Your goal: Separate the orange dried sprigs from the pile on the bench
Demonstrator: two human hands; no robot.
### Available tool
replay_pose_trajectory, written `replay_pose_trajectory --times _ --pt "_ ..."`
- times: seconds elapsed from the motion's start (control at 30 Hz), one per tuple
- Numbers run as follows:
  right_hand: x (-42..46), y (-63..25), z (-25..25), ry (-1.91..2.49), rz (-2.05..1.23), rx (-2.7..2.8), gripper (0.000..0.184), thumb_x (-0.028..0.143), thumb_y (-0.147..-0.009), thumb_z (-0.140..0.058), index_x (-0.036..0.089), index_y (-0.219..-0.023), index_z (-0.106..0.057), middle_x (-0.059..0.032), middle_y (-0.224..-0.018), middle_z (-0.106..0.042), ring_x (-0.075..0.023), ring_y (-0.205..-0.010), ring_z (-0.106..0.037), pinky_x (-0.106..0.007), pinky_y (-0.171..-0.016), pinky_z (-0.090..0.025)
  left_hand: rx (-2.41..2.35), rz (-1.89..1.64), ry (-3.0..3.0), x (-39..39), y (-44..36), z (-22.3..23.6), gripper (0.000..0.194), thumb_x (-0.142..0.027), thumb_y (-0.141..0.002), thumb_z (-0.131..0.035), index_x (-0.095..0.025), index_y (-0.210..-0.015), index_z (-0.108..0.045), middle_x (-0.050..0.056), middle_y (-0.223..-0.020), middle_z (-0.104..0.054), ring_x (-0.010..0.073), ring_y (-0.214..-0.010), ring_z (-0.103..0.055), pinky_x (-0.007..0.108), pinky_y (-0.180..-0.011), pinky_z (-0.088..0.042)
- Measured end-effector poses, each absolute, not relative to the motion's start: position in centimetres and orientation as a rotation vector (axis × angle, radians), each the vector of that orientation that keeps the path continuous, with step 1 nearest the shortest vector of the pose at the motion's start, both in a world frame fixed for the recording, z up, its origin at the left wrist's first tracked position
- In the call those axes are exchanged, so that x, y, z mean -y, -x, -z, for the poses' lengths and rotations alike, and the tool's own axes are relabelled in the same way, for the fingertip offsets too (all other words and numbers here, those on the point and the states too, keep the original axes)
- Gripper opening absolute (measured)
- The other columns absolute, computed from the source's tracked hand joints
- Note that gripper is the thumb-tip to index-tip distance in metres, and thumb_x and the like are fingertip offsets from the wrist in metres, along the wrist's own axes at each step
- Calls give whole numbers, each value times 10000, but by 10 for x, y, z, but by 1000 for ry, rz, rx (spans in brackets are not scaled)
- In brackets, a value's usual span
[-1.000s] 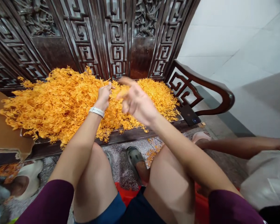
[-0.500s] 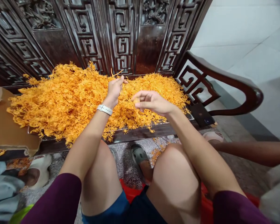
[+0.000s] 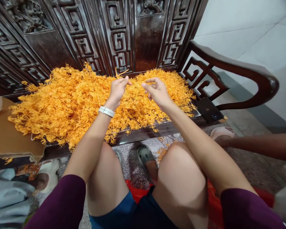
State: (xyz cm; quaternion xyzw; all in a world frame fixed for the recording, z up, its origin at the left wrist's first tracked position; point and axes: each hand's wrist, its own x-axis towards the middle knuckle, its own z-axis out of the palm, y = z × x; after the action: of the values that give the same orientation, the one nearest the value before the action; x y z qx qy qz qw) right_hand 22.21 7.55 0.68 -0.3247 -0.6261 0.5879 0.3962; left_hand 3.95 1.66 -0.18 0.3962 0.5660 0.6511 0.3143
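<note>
My left hand (image 3: 119, 89), with a pale watch band on its wrist, is closed in a pinch. Thin prongs of an orange branched plastic piece (image 3: 121, 72) stick up from its fingertips; the rest of that piece is hidden by the fingers. Over the right part of the pile hovers my right hand (image 3: 157, 92), thumb and forefinger a little apart, and I make out nothing between them. Below both hands a large heap of orange spidery plastic pieces (image 3: 73, 105) covers the bench seat. Its left side is piled higher, and the pieces at right look smaller.
The dark wooden bench (image 3: 131, 137) has a carved back and a curved armrest (image 3: 248, 66). A dark phone (image 3: 208, 109) lies at the seat's right end. At left is a cardboard box (image 3: 19, 133). Other people's legs (image 3: 259, 144) show on both sides. Orange bits (image 3: 162, 152) litter the floor.
My right hand has moved up and away from the near part of the heap, its fingers now pointing up-left. My left hand keeps its pinch on the orange piece. The view has shifted slightly.
</note>
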Motion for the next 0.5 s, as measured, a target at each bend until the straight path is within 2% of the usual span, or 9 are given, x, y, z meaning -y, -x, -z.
replay_pose_trajectory --times 0.07,0.17,0.27,0.37,0.43,0.5 --pt "-77 -223 -3 768 -1379 1772 253 349 -913 -826 227 -964 -610 37 -646 -508 -113 -592 -422 -269 -530 -308 -1444 -1659 -1080 -16 -42 1 535 -606 -983 -668 -211 -642 -549 -77 -506 -213 84 -464 -178 293 -505 -177" --pt "-66 -227 -12 603 -1403 1872 298 431 -968 -763 218 -853 -590 25 -647 -514 -106 -595 -427 -266 -532 -314 -1468 -1661 -1009 -18 -37 4 496 -584 -998 -652 -220 -678 -546 -73 -523 -245 93 -461 -210 291 -492 -186" --pt "-35 -236 -41 244 -1603 2071 344 509 -967 -749 208 -859 -623 25 -663 -549 -92 -571 -453 -257 -534 -348 -1586 -1758 -825 -21 -22 12 486 -535 -1015 -635 -229 -669 -484 -66 -541 -295 98 -466 -244 290 -485 -206" --pt "-7 -243 -64 -167 -1822 2369 317 476 -976 -743 188 -860 -674 14 -703 -607 -87 -584 -511 -253 -571 -401 -1652 -1773 -702 -19 -8 16 508 -616 -982 -645 -232 -688 -490 -75 -542 -293 102 -471 -247 285 -478 -225" --pt "-4 -244 -65 -163 -1776 2386 290 452 -986 -734 185 -879 -694 16 -707 -606 -90 -599 -513 -256 -591 -409 -1591 -1748 -680 -15 -5 14 517 -680 -956 -640 -238 -725 -505 -80 -551 -284 106 -471 -241 287 -474 -236" --pt "-17 -242 -55 76 -1558 2264 269 449 -973 -750 191 -919 -697 16 -712 -594 -102 -618 -492 -265 -596 -388 -1501 -1742 -689 -12 -6 8 521 -710 -948 -630 -248 -747 -494 -77 -563 -291 111 -474 -246 296 -476 -237"
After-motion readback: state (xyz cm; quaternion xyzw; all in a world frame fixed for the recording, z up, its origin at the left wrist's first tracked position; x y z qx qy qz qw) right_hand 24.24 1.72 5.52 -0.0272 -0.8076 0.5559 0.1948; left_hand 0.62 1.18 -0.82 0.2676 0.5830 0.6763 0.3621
